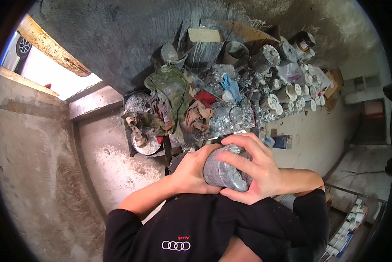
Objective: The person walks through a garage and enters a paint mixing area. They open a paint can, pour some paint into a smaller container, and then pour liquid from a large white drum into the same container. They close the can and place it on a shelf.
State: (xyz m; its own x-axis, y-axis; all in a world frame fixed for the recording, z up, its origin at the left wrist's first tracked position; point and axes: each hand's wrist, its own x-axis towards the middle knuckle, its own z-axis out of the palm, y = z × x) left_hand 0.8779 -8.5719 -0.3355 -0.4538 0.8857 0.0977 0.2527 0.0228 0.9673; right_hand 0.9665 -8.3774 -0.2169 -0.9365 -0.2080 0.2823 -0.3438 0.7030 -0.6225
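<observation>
Close to my chest, both hands grip a grey, paint-smeared cylindrical can [216,171] lying tilted, with its crusted end toward the right. My left hand [193,171] wraps round the can's body from the left, thumb along the lower side. On the other end, my right hand [260,169] spreads its fingers over the rim and presses its thumb below. The inside of the can and any lid are hidden by my fingers. Just beyond my hands stands a paint-spattered worktable [224,120].
Rags, including a green cloth [169,89], a blue rag [231,87] and a red rag [204,99], lie on the table. Several white-lidded cans [272,101] crowd its right side. Buckets [236,53] line the back wall. A round lidded drum [148,146] stands at left.
</observation>
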